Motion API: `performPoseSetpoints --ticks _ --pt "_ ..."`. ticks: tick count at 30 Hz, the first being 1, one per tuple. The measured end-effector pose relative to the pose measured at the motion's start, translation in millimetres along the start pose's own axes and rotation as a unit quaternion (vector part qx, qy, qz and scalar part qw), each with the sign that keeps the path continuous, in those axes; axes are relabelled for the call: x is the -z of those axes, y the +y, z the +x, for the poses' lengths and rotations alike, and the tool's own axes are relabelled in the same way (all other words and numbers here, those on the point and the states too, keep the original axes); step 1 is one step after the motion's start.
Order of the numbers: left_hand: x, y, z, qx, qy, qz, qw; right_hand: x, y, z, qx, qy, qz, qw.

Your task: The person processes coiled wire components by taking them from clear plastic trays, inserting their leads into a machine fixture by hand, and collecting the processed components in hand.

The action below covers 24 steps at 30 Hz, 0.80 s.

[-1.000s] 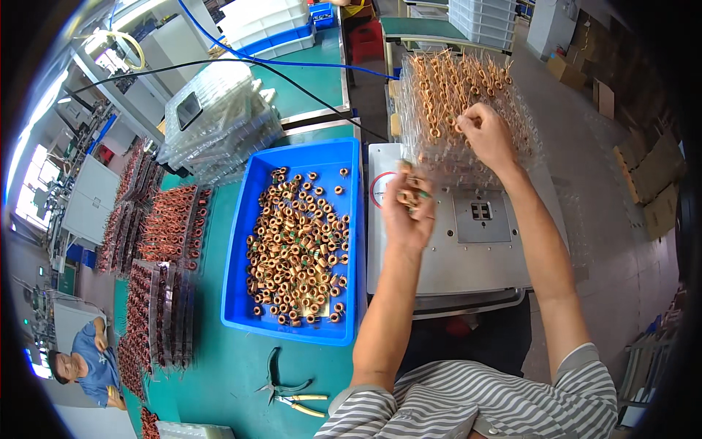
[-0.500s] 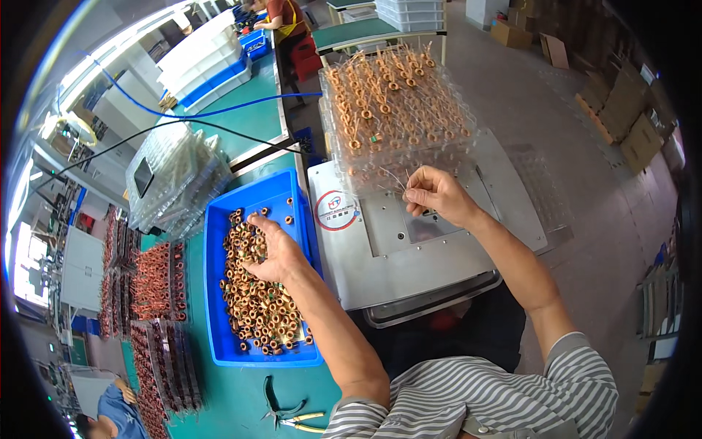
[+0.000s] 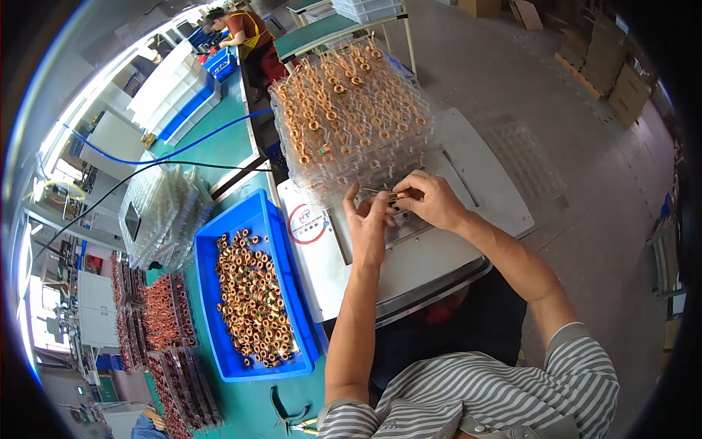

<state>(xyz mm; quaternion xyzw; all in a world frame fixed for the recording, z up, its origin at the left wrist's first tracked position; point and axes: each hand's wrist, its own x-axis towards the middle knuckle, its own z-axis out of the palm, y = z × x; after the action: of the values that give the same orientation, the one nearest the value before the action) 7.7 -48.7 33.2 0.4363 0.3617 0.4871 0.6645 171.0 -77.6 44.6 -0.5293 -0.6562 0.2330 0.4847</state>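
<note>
My left hand (image 3: pixel 368 219) and my right hand (image 3: pixel 430 201) meet over a grey metal machine top (image 3: pixel 439 241), pinching a small copper coil (image 3: pixel 393 196) by its wire leads between the fingertips. Just behind them lies a clear plastic blister tray (image 3: pixel 351 117) filled with several copper coils. To my left a blue plastic bin (image 3: pixel 252 293) holds a heap of loose copper coils.
Stacks of clear empty trays (image 3: pixel 161 216) and rows of filled coil trays (image 3: pixel 157 329) sit on the green bench at left. Pliers (image 3: pixel 289 417) lie near the front edge. Another person (image 3: pixel 245 33) works at a far bench. Cardboard boxes (image 3: pixel 621 80) stand on the floor at right.
My left hand has left the blue bin and come up to join my right hand at the machine top. The view has shifted so the coil tray sits further left.
</note>
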Motion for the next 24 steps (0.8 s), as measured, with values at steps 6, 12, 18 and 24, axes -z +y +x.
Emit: performPoseSetpoints --ticks 6,12,18,24 --pt "-5.5 -21.9 7.1 0.0 -0.003 -0.051 0.999 11.0 23.9 -8.6 -0.002 0.0 0.031 1.0" --pt "-10.3 -35.9 10.8 -0.052 -0.037 0.002 0.998 18.4 43.6 -7.8 -0.139 -0.035 0.181 0.973" --pt "-2.5 -33.2 14.7 -0.032 -0.01 -0.007 0.999 9.8 42.5 -2.0 -0.134 -0.055 0.172 0.974" --pt "-1.2 -30.8 7.1 -0.046 0.004 0.018 0.999 2.4 39.2 -8.4 -0.169 -0.056 0.195 0.965"
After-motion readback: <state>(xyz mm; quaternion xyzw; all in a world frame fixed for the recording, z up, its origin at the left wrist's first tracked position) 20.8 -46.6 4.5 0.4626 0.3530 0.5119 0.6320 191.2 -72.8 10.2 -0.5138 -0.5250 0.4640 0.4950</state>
